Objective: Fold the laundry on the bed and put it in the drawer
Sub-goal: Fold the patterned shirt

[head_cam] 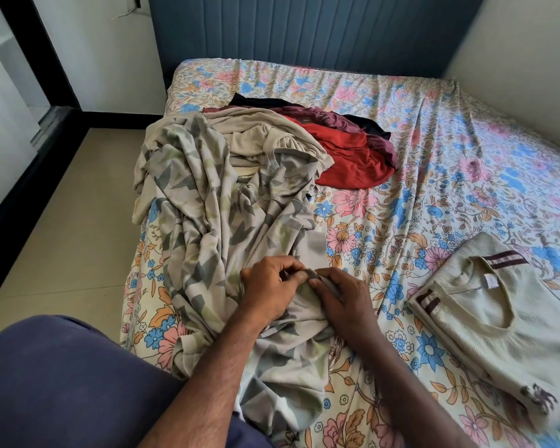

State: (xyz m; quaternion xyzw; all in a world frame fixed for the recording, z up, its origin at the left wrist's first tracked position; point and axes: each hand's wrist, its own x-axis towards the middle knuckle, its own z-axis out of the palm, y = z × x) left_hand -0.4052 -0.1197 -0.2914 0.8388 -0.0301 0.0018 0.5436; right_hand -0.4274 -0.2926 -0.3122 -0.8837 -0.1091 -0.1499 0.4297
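A crumpled grey garment with a leaf-like pattern [207,227] lies along the left side of the bed [434,176], which has a floral sheet. My left hand [269,286] and my right hand [340,295] meet at its near part, and both pinch the same grey edge of the fabric between fingers and thumb. A cream sweater with maroon stripes [485,321] lies folded flat at the right. Behind the patterned garment sit a beige top [265,137], a red garment [349,160], a maroon one [320,114] and a dark one [369,126] in a loose pile.
A blue padded headboard [304,30] stands at the far end, with a white wall [514,37] along the right side. Beige floor tiles [65,221] run beside the left edge of the bed. My knee in dark blue cloth [62,383] is at the lower left.
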